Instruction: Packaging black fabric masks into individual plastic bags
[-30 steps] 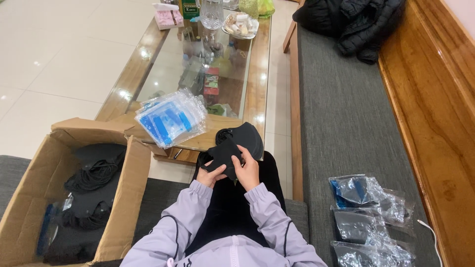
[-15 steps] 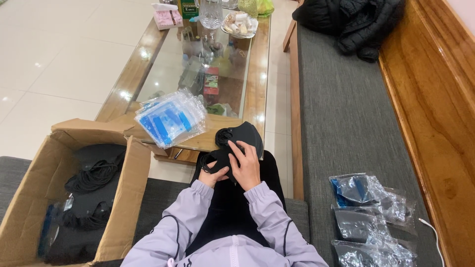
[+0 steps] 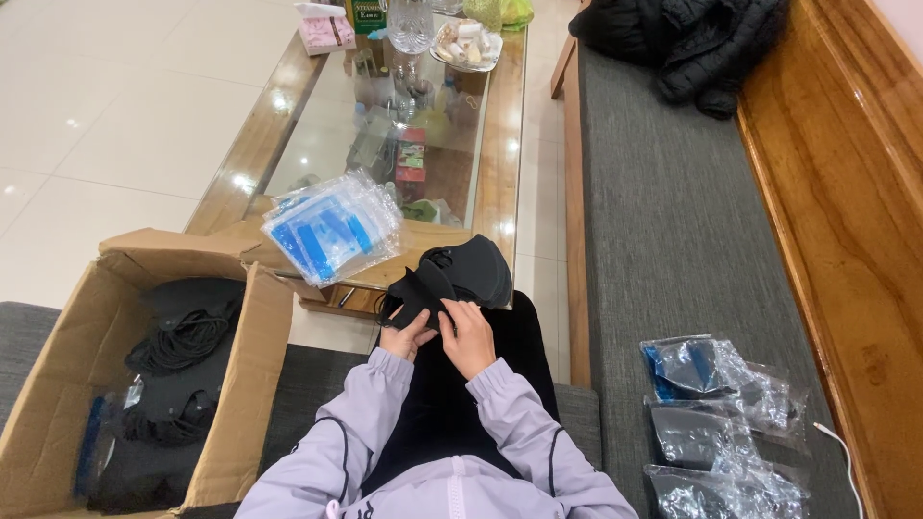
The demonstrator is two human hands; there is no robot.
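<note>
Both hands pinch a folded black mask [image 3: 415, 293] over the lap: left hand [image 3: 404, 338] under its lower edge, right hand [image 3: 468, 334] beside it, apparently atop a stack of black masks [image 3: 476, 269].

Left hand [image 3: 404, 336] and right hand [image 3: 470, 336] close together over the lap, fingers [image 3: 452, 309] curled, lilac sleeves bent inward

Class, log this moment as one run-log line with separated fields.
left hand: holds black mask | right hand: on same mask | mask stack: on knee | empty bags: table corner
</note>
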